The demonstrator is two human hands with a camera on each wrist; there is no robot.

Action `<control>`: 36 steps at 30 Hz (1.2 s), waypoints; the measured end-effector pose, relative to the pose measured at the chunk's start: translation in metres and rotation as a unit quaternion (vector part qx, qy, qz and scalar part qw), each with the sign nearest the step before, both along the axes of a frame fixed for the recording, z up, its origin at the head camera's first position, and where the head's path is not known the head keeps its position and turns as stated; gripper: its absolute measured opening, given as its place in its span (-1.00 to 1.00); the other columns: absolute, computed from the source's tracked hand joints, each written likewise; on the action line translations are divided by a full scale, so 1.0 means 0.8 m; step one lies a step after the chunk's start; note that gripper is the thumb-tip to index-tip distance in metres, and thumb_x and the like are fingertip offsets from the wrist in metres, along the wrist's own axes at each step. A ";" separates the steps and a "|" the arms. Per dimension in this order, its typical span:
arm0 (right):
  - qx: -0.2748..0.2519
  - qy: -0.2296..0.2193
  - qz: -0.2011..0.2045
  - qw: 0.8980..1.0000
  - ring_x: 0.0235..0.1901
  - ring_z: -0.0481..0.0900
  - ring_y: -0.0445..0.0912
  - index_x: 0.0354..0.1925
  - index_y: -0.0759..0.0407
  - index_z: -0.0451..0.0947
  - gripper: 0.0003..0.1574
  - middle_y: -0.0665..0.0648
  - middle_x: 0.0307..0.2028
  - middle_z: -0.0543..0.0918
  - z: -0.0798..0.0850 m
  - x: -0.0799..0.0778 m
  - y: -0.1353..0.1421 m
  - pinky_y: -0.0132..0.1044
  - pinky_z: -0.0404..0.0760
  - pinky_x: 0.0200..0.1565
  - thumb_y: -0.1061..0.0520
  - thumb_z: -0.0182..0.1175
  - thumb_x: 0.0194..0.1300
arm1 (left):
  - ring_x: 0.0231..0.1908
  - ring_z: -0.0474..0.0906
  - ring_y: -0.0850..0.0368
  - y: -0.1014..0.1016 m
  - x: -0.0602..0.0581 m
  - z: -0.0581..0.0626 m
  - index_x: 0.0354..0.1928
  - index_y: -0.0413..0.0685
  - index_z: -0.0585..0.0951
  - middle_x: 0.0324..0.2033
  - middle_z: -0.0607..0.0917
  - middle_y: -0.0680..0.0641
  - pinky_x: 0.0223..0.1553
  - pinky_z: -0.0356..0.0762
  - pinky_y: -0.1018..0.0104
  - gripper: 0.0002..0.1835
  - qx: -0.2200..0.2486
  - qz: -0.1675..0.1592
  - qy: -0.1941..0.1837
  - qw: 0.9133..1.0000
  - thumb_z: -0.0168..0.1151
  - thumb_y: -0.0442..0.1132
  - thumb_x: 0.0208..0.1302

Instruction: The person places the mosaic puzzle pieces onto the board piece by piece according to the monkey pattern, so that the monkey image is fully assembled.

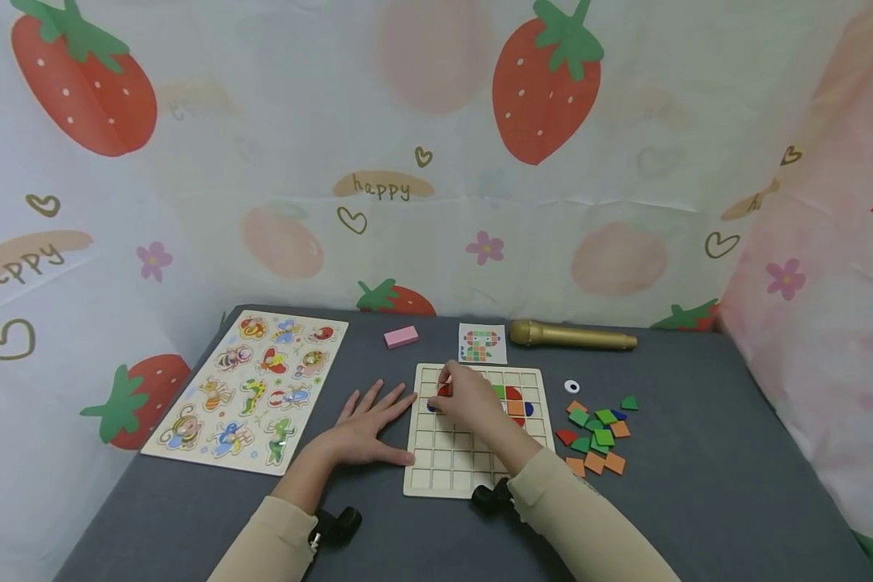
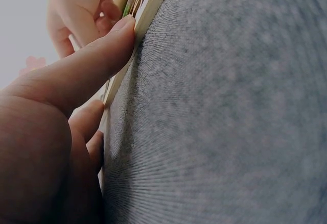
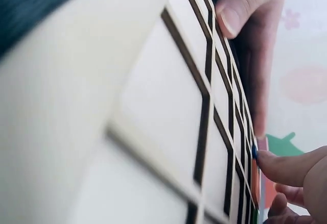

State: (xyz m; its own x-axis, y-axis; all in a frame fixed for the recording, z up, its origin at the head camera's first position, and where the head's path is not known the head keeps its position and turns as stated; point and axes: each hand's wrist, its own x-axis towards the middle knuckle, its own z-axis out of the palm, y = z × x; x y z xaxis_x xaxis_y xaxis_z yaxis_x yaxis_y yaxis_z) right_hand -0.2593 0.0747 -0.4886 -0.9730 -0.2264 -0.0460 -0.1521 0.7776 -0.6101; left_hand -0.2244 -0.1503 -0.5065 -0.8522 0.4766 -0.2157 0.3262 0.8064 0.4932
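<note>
My left hand [image 1: 364,430] lies with spread fingers beside a pale wooden grid board [image 1: 432,459]; its thumb and fingertips touch the left edge. Over the board's upper left part is my right hand [image 1: 473,402]. Its thumb touches a blue piece [image 3: 254,152] in the grid, beside an orange piece [image 3: 255,183]. A red piece [image 1: 444,390] shows between thumb and index finger; whether they pinch it is unclear. On the board's right half sit a green piece [image 1: 499,392], an orange square [image 1: 516,407] and a blue piece [image 1: 529,409]. The hand hides the middle cells.
Loose coloured tiles [image 1: 602,437] lie right of the board, below a white ring [image 1: 571,386]. Behind it are a pattern card [image 1: 482,343], a gold microphone [image 1: 575,335] and a pink block [image 1: 401,337]. An insect picture board [image 1: 243,388] lies at left.
</note>
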 end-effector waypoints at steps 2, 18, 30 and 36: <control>-0.004 0.002 0.000 1.000 -0.48 0.49 -0.09 -0.09 0.07 0.55 -0.61 0.02 -0.43 0.56 0.001 0.001 0.006 -0.26 0.43 -0.46 -0.06 0.44 0.25 | 0.61 -0.43 -0.08 0.000 0.000 -0.001 0.59 0.45 0.07 0.62 -0.04 0.13 0.51 -0.52 -0.25 0.09 -0.001 0.001 0.000 1.000 0.33 0.46 0.06; -0.087 0.031 -0.035 0.995 -0.35 0.56 -0.11 -0.04 0.08 0.60 -0.69 0.02 -0.34 0.61 0.021 0.016 0.083 -0.25 0.52 -0.37 -0.04 0.35 0.35 | 0.61 -0.45 -0.08 -0.001 0.001 -0.001 0.60 0.44 0.07 0.62 -0.05 0.11 0.51 -0.54 -0.24 0.11 0.008 -0.002 -0.005 1.000 0.36 0.45 0.04; -0.071 0.049 -0.073 0.994 -0.27 0.60 -0.04 0.04 0.15 0.59 -0.60 0.09 -0.25 0.66 0.028 0.012 0.147 -0.20 0.57 -0.32 -0.06 0.31 0.38 | 0.60 -0.43 -0.13 0.000 0.001 0.002 0.60 0.40 0.07 0.62 -0.05 0.08 0.50 -0.52 -0.28 0.11 0.011 -0.007 -0.003 1.000 0.37 0.42 0.06; -0.054 0.057 -0.099 0.992 -0.18 0.66 0.04 0.03 0.20 0.60 -0.60 0.15 -0.22 0.67 0.022 0.012 0.176 -0.11 0.63 -0.22 -0.04 0.31 0.38 | 0.61 -0.44 -0.11 -0.001 0.000 0.000 0.60 0.43 0.06 0.62 -0.05 0.09 0.51 -0.52 -0.26 0.11 0.006 -0.006 0.000 1.000 0.36 0.44 0.05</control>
